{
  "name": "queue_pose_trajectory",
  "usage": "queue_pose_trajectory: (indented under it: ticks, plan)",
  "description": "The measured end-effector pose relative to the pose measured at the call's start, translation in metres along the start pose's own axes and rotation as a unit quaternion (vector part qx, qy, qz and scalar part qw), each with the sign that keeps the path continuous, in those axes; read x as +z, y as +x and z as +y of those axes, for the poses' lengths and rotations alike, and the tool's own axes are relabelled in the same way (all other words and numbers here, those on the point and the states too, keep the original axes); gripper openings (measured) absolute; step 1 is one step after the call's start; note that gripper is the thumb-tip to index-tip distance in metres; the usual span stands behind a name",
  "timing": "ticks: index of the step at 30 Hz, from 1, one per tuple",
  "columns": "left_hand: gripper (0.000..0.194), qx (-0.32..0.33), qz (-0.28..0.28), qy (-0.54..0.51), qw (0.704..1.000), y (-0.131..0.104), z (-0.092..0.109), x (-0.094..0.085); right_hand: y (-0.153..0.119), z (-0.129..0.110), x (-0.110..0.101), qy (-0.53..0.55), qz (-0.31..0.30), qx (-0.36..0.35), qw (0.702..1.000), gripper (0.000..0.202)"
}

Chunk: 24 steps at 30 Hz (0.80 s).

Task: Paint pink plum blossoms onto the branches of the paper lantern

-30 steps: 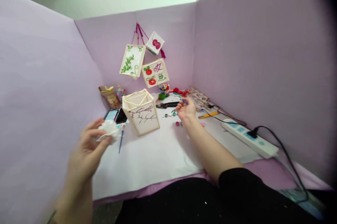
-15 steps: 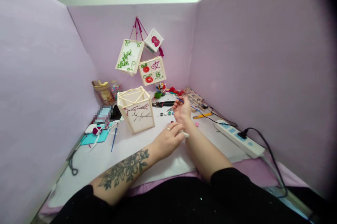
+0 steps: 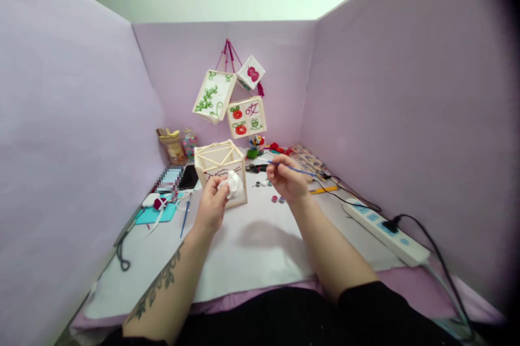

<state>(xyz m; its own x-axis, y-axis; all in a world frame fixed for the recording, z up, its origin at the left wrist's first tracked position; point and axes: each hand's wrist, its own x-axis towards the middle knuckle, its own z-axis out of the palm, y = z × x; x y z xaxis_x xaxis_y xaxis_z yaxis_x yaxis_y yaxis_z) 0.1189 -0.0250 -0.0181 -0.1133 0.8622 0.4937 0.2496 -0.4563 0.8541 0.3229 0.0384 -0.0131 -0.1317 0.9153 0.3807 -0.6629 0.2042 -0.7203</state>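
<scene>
lantern (image 3: 221, 173) behind tissue (image 3: 234, 184) | paint pots (image 3: 278, 199) right | phone (image 3: 169, 180) left

A crumpled white tissue (image 3: 233, 184) sits bunched into a loose wad just left of the frame's centre, pinched at its lower left edge and raised off the table, right in front of the lantern frame. Just right of centre, a thin blue-handled paintbrush (image 3: 294, 169) lies nearly level in the air, tilted slightly, its tip end pointing left toward the tissue and its handle running out to the right.
</scene>
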Motion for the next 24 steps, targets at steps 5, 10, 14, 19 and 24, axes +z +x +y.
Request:
queue_pose_trajectory:
  ticks: [5, 10, 14, 19, 24]
  plan:
    - [0.038, 0.015, 0.051, -0.082, 0.995, -0.006, 0.000, -0.002, -0.021, 0.016, 0.027, -0.020, -0.067, 0.000, 0.998, 0.036]
    - [0.006, 0.191, 0.123, 0.107, 0.968, -0.017, -0.002, -0.010, -0.026, 0.015, 0.037, -0.024, -0.001, -0.009, 1.000, 0.027]
    - [0.013, 0.313, 0.118, 0.176, 0.926, -0.021, -0.008, -0.011, -0.029, 0.012, 0.036, -0.026, -0.002, 0.008, 1.000, 0.030]
    - [0.011, 0.292, 0.100, 0.162, 0.937, -0.021, -0.010, -0.011, -0.031, 0.013, 0.033, -0.020, -0.067, -0.034, 0.997, 0.033]
    - [0.005, 0.250, 0.089, 0.148, 0.953, -0.021, -0.008, -0.012, -0.030, 0.016, 0.034, -0.052, -0.054, -0.031, 0.997, 0.034]
